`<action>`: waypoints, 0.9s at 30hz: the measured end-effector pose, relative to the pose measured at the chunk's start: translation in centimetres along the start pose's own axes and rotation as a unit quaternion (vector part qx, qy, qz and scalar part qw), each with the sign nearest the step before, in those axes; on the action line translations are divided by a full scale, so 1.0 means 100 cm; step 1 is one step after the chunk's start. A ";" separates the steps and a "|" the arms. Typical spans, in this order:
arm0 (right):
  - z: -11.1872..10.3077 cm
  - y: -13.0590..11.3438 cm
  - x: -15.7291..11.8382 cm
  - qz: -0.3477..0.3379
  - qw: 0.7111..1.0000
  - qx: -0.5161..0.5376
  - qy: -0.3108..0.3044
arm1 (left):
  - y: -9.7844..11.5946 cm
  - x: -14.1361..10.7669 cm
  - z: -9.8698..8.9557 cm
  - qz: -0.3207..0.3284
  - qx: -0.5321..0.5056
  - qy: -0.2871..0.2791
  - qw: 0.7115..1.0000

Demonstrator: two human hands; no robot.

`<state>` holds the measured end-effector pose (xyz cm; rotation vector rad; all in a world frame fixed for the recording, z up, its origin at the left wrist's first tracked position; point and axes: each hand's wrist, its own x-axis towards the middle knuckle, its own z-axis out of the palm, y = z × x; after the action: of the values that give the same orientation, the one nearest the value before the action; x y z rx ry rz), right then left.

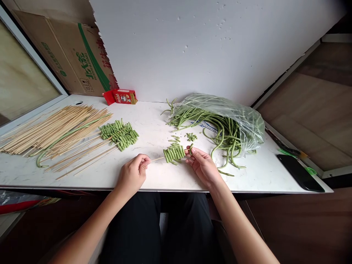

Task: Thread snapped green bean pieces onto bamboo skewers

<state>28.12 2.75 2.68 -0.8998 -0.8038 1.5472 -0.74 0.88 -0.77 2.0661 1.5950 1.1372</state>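
Note:
My left hand (134, 171) pinches the left end of a thin wooden skewer (157, 159). Several short green bean pieces (174, 154) sit side by side across the skewer. At its right end, my right hand (202, 163) holds a bean piece (191, 148) between thumb and fingers, at the skewer's tip. Loose bean pieces (175, 138) lie on the white table just behind the skewer, and small bean ends (191, 136) form a little pile to their right. Finished-looking bean skewers (119, 134) are stacked left of centre, their sticks pointing to the front left.
Bare skewers (60, 128) with a long bean across them cover the left. Long beans (203, 119) spill from a clear plastic bag (250, 124) at the right. A red box (125, 96) stands behind; a black phone (299, 172) and scissors (286, 143) lie far right.

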 end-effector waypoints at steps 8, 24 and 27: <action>0.001 0.000 0.000 0.006 1.000 0.008 0.013 | 0.002 0.000 0.000 -0.002 0.000 0.000 1.000; 0.001 -0.001 0.000 0.014 1.000 0.021 0.015 | 0.000 0.001 -0.001 -0.002 0.006 -0.006 1.000; 0.001 0.000 0.001 0.014 1.000 0.023 0.014 | 0.000 0.000 -0.001 -0.001 0.004 -0.006 1.000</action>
<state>28.07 2.85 2.70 -0.9009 -0.7363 1.5687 -0.80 0.89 -0.72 2.0729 1.5981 1.1178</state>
